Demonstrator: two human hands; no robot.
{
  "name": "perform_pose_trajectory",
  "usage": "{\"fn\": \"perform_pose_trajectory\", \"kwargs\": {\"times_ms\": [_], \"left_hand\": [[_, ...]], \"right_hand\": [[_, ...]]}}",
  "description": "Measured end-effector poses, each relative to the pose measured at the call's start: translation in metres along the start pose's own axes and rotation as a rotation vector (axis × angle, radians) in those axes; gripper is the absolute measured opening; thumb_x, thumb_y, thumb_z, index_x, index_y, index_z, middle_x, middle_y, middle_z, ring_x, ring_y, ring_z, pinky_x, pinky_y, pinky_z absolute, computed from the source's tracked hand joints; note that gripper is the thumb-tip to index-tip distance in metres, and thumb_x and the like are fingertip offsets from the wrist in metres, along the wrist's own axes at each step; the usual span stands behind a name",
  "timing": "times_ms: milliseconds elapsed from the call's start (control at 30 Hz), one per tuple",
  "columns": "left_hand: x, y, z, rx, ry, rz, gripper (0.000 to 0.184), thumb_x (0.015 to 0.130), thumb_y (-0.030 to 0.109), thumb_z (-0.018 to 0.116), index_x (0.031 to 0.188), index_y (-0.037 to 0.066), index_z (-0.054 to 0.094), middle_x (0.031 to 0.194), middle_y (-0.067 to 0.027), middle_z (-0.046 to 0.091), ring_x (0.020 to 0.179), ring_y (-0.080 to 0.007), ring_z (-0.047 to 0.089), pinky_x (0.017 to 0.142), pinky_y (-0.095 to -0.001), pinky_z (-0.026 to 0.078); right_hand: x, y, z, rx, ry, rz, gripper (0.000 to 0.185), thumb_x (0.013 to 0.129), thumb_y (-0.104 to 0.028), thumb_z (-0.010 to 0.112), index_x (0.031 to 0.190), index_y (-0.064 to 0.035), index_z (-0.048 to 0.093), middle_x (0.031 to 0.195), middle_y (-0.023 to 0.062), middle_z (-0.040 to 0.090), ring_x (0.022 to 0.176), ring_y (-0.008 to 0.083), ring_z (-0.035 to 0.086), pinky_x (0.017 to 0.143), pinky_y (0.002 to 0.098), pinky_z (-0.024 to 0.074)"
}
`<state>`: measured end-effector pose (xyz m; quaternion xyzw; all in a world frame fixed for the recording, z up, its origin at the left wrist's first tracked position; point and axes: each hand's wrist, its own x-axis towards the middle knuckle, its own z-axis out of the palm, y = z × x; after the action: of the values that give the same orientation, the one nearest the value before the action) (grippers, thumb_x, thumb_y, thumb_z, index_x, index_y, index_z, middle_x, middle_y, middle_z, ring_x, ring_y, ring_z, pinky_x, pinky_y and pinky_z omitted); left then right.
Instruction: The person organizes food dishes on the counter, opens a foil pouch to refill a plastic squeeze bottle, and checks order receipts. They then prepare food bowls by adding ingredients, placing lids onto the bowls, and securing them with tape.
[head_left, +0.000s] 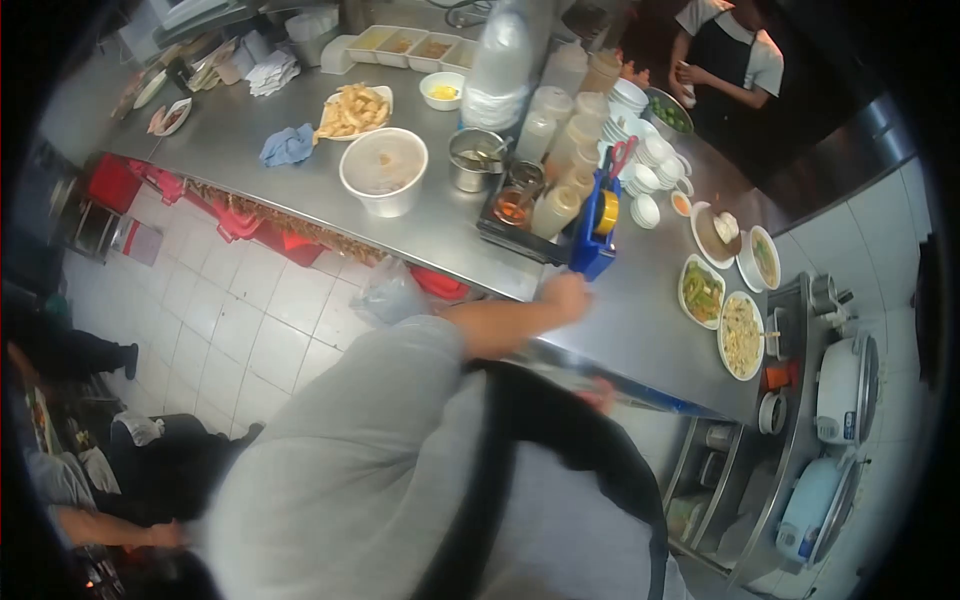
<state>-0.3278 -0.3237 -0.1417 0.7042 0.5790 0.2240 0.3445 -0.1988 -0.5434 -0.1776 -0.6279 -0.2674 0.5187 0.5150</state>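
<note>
My left hand (567,297) is over the edge of the steel counter (460,245), with the forearm reaching in from the left. It looks curled into a fist; what it holds, if anything, is hidden. Right in front of it stands a blue tape dispenser (598,235) with a yellow roll of tape (607,213) and red-handled scissors (622,155). My right hand (600,395) shows only as a small blurred patch below the counter edge, its fingers not readable. Left of the dispenser, a black tray (510,240) holds squeeze bottles (555,212) and sauce containers.
A white tub (384,175), metal pot (475,160), fried food plate (355,112) and blue cloth (288,146) stand left. Filled dishes (741,335) and stacked bowls (655,150) sit right. Rice cookers (845,390) are far right. A co-worker (730,55) stands opposite; another (75,470) is lower left.
</note>
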Motion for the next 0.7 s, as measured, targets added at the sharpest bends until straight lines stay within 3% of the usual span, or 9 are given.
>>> {"fn": "perform_pose_trajectory", "kwargs": {"times_ms": [133, 200, 267, 300, 433, 467, 533, 667, 700], "left_hand": [[-0.032, 0.041, -0.091, -0.582, 0.187, 0.523, 0.024, 0.071, 0.015, 0.075, 0.073, 0.005, 0.054, 0.077, -0.005, 0.054, 0.071, -0.015, 0.058, 0.061, -0.0276, 0.046], [-0.049, 0.039, -0.171, -0.813, 0.158, 0.514, 0.021, 0.074, 0.005, 0.072, 0.078, 0.006, 0.052, 0.076, -0.0006, 0.052, 0.072, -0.0074, 0.055, 0.06, -0.0225, 0.045], [-0.054, 0.007, -0.239, -0.817, 0.455, 0.466, 0.026, 0.077, 0.002, 0.07, 0.092, 0.007, 0.049, 0.078, 0.0012, 0.053, 0.073, -0.0061, 0.054, 0.06, -0.0209, 0.046], [-0.057, -0.014, -0.27, -0.951, 0.542, 0.558, 0.038, 0.079, 0.002, 0.068, 0.104, 0.008, 0.041, 0.079, 0.0009, 0.053, 0.073, -0.0063, 0.054, 0.062, -0.0204, 0.047], [-0.058, -0.12, -0.355, -0.873, 0.879, 0.31, 0.044, 0.082, 0.002, 0.064, 0.114, 0.008, 0.033, 0.078, -0.0007, 0.053, 0.068, -0.0056, 0.049, 0.062, -0.0199, 0.041], [-0.056, -0.142, -0.362, -0.884, 0.878, 0.253, 0.045, 0.082, 0.002, 0.064, 0.115, 0.008, 0.033, 0.077, -0.0006, 0.053, 0.068, -0.0057, 0.048, 0.061, -0.02, 0.041], [-0.049, -0.184, -0.369, -0.905, 0.882, 0.138, 0.047, 0.082, 0.002, 0.063, 0.116, 0.009, 0.032, 0.076, -0.0004, 0.052, 0.067, -0.0057, 0.047, 0.061, -0.0202, 0.039], [-0.039, -0.232, -0.37, -0.82, 0.796, -0.065, 0.05, 0.081, 0.001, 0.062, 0.118, 0.009, 0.03, 0.073, -0.0001, 0.052, 0.066, -0.0065, 0.048, 0.061, -0.0215, 0.04], [-0.039, -0.239, -0.371, -0.833, 0.753, -0.088, 0.05, 0.081, 0.001, 0.062, 0.119, 0.009, 0.029, 0.073, -0.0001, 0.052, 0.065, -0.0067, 0.048, 0.061, -0.0216, 0.041]], "right_hand": [[-0.016, -0.03, 0.011, 0.343, -0.074, 0.045, 0.049, 0.082, -0.002, 0.06, 0.124, -0.0098, 0.036, 0.075, 0.0045, 0.057, 0.069, 0.0141, 0.054, 0.069, 0.0285, 0.0455], [-0.011, -0.055, 0.036, 0.223, -0.161, -0.183, 0.049, 0.083, -0.003, 0.061, 0.125, -0.0095, 0.036, 0.074, 0.0044, 0.056, 0.071, 0.0144, 0.055, 0.071, 0.0299, 0.0458], [-0.006, -0.112, 0.092, 0.139, -0.226, -0.265, 0.051, 0.083, -0.003, 0.062, 0.126, -0.0084, 0.036, 0.075, 0.0038, 0.056, 0.072, 0.0136, 0.055, 0.071, 0.0295, 0.0458], [-0.02, -0.164, 0.14, 0.112, -0.245, -0.273, 0.051, 0.082, -0.002, 0.062, 0.126, -0.0078, 0.036, 0.075, 0.0033, 0.056, 0.072, 0.0128, 0.056, 0.071, 0.0286, 0.0458], [0.027, -0.24, 0.277, -0.501, -0.39, -0.682, 0.047, 0.079, -0.004, 0.065, 0.119, -0.0084, 0.041, 0.073, 0.0017, 0.057, 0.069, 0.0094, 0.055, 0.065, 0.0239, 0.0442], [0.042, -0.251, 0.312, -0.698, -0.314, -0.646, 0.044, 0.078, -0.005, 0.066, 0.116, -0.0109, 0.044, 0.07, 0.0031, 0.058, 0.067, 0.0142, 0.057, 0.064, 0.0276, 0.0455], [0.076, -0.257, 0.369, -1.089, -0.196, -0.893, 0.044, 0.072, -0.009, 0.068, 0.111, -0.013, 0.048, 0.073, 0.009, 0.062, 0.076, 0.0278, 0.061, 0.071, 0.0404, 0.0456], [0.109, -0.227, 0.442, -1.623, -0.1, -0.99, 0.04, 0.075, -0.01, 0.063, 0.112, -0.0148, 0.047, 0.08, 0.0131, 0.063, 0.083, 0.0314, 0.061, 0.077, 0.0442, 0.0422], [0.107, -0.221, 0.448, -1.608, -0.104, -0.986, 0.042, 0.075, -0.008, 0.059, 0.113, -0.0149, 0.046, 0.081, 0.015, 0.064, 0.081, 0.0334, 0.062, 0.073, 0.0441, 0.0445]]}}
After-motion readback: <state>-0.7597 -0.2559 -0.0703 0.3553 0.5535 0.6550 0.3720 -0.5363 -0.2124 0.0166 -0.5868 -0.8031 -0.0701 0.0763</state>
